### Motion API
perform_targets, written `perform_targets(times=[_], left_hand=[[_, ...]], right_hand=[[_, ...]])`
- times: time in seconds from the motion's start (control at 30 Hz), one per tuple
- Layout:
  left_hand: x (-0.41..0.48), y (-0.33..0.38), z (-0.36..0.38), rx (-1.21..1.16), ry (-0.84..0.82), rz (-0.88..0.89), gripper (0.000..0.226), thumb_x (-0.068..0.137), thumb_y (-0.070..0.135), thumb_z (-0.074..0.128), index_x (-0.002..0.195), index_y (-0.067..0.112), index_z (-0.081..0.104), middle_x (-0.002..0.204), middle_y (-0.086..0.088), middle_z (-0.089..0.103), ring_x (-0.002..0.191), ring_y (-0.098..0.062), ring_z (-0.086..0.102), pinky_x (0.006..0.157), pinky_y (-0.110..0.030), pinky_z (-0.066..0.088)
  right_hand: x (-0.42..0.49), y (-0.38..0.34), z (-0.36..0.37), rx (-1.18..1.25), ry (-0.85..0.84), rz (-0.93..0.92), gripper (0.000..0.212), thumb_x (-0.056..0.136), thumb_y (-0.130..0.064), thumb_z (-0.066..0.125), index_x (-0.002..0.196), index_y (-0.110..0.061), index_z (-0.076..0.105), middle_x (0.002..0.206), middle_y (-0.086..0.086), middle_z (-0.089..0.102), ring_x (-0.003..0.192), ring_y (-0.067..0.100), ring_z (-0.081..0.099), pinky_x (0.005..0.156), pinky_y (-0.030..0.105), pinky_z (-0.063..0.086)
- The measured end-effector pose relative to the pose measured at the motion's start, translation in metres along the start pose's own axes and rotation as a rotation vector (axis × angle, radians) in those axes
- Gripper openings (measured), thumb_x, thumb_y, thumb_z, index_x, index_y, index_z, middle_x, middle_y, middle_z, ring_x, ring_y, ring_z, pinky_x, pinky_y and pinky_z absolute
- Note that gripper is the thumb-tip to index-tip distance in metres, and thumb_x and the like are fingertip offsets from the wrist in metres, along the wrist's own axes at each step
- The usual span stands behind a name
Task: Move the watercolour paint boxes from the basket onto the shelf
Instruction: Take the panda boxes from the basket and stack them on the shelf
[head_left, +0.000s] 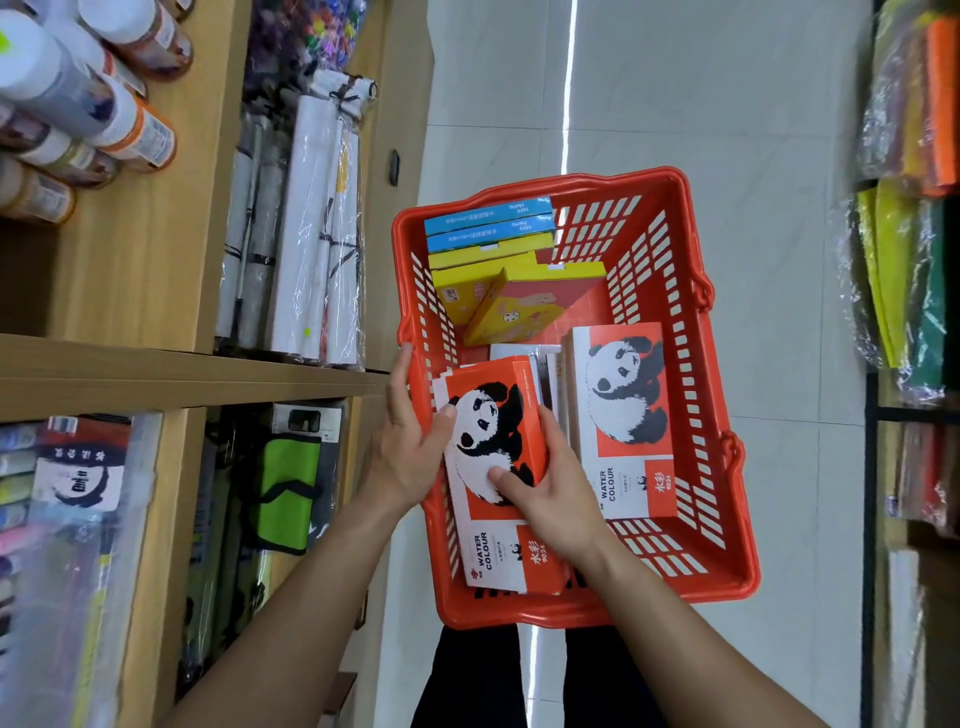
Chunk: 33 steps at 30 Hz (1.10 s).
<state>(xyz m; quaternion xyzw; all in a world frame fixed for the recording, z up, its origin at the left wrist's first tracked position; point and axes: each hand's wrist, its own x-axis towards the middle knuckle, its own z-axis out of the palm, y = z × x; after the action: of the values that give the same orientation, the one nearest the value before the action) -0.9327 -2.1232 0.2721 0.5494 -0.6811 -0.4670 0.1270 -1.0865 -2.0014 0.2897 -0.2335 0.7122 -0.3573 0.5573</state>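
The near watercolour box (498, 467), orange and white with a panda print and the words "WATER COLOUR", lies at the 7 o'clock corner of the red basket (727, 545), still inside it. The left hand (410, 447) grips its left edge, thumb laid on the panda face, one finger stretched up to the basket rim. The right hand (550, 488) closes on the right edge, thumb pressed flat on the lid, fingers wrapped down the side. Both hands are closed on this one box (whether it is lifted clear of the boxes beneath cannot be told).

A second panda box (623, 415) lies flat at 4 o'clock of the basket, just beside the first. White-edged boxes (550, 369) stand between the two. Yellow boxes (519, 301) lean at 12 o'clock, with blue boxes (488, 221) behind them against the far wall.

The wooden shelf (182, 371) stands at 9 o'clock of the basket, holding wrapped paper rolls (311, 234) above and a green bag (285, 488) below. The basket rests over a pale tiled floor (727, 104).
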Motion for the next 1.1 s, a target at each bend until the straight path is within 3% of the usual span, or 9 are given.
perform_targets(times=[0.13, 0.23, 0.33, 0.4, 0.53, 0.67, 0.77, 0.9, 1.1], left_hand=[[-0.005, 0.022, -0.014, 0.039, 0.193, -0.038, 0.046, 0.092, 0.041, 0.055, 0.136, 0.027, 0.056, 0.129, 0.009, 0.05, 0.122, -0.013, 0.055, 0.104, -0.042, 0.047], [-0.016, 0.048, -0.01, 0.045, 0.37, 0.139, 0.023, 0.091, 0.027, 0.058, 0.11, 0.021, 0.068, 0.11, 0.009, 0.057, 0.102, -0.01, 0.06, 0.092, -0.029, 0.05], [-0.018, 0.064, 0.028, -0.051, 0.16, 0.09, 0.015, 0.092, 0.025, 0.062, 0.105, 0.031, 0.065, 0.103, 0.012, 0.064, 0.091, 0.001, 0.063, 0.076, -0.021, 0.054], [-0.016, 0.073, 0.087, -0.157, -0.099, -0.112, 0.023, 0.094, 0.022, 0.068, 0.115, 0.029, 0.062, 0.112, 0.008, 0.066, 0.099, -0.006, 0.065, 0.08, -0.03, 0.057], [-0.001, 0.053, 0.141, -0.218, -0.321, -0.419, 0.062, 0.093, 0.029, 0.074, 0.146, 0.016, 0.045, 0.138, -0.002, 0.057, 0.115, -0.015, 0.056, 0.092, -0.03, 0.045], [0.0, 0.05, 0.152, -0.128, -0.332, -0.297, 0.051, 0.091, 0.034, 0.074, 0.136, 0.031, 0.049, 0.138, 0.006, 0.049, 0.129, -0.021, 0.053, 0.097, -0.032, 0.044], [-0.007, 0.051, 0.161, -0.036, -0.365, -0.227, 0.078, 0.091, 0.034, 0.074, 0.156, 0.026, 0.032, 0.159, 0.004, 0.037, 0.144, -0.02, 0.036, 0.116, -0.036, 0.031], [-0.014, 0.057, 0.166, -0.173, -0.333, -0.27, 0.078, 0.093, 0.025, 0.073, 0.158, 0.029, 0.03, 0.162, 0.005, 0.038, 0.145, -0.017, 0.038, 0.116, -0.035, 0.032], [-0.03, 0.063, 0.173, -0.36, -0.265, -0.355, 0.068, 0.095, 0.013, 0.068, 0.152, 0.038, 0.042, 0.149, 0.011, 0.054, 0.116, 0.001, 0.059, 0.076, -0.002, 0.049]], right_hand=[[-0.039, 0.001, -0.044, 0.098, 0.058, 0.003, 0.091, 0.08, -0.039, 0.081, 0.157, -0.041, 0.033, 0.14, -0.014, 0.066, 0.126, 0.008, 0.066, 0.108, 0.04, 0.054], [-0.075, -0.001, -0.092, 0.174, 0.188, -0.01, 0.084, 0.08, -0.033, 0.084, 0.152, -0.045, 0.042, 0.131, -0.015, 0.072, 0.115, 0.012, 0.074, 0.089, 0.032, 0.062], [-0.102, 0.0, -0.136, 0.215, 0.312, -0.038, 0.072, 0.082, -0.022, 0.081, 0.147, -0.036, 0.052, 0.124, -0.008, 0.077, 0.108, 0.015, 0.076, 0.083, 0.026, 0.062], [-0.123, 0.015, -0.173, 0.244, 0.428, -0.032, 0.069, 0.083, -0.015, 0.084, 0.144, -0.029, 0.055, 0.119, -0.009, 0.079, 0.103, 0.013, 0.078, 0.077, 0.019, 0.061], [-0.122, 0.032, -0.196, 0.316, 0.482, -0.003, 0.053, 0.086, -0.018, 0.076, 0.136, -0.027, 0.06, 0.118, 0.0, 0.079, 0.1, 0.024, 0.079, 0.079, 0.032, 0.065], [-0.118, 0.041, -0.203, 0.42, 0.467, 0.049, 0.042, 0.081, -0.024, 0.079, 0.121, -0.027, 0.068, 0.113, 0.01, 0.081, 0.09, 0.029, 0.08, 0.072, 0.035, 0.065], [-0.115, 0.049, -0.209, 0.457, 0.446, 0.067, 0.032, 0.084, -0.022, 0.077, 0.114, -0.03, 0.072, 0.108, 0.007, 0.082, 0.085, 0.026, 0.081, 0.066, 0.031, 0.063], [-0.111, 0.056, -0.213, 0.469, 0.426, 0.063, 0.035, 0.084, -0.024, 0.072, 0.119, -0.024, 0.068, 0.109, 0.006, 0.082, 0.087, 0.025, 0.081, 0.067, 0.028, 0.062], [-0.108, 0.06, -0.214, 0.478, 0.418, 0.069, 0.038, 0.083, -0.026, 0.074, 0.121, -0.024, 0.067, 0.113, 0.007, 0.081, 0.091, 0.029, 0.081, 0.069, 0.032, 0.063]])
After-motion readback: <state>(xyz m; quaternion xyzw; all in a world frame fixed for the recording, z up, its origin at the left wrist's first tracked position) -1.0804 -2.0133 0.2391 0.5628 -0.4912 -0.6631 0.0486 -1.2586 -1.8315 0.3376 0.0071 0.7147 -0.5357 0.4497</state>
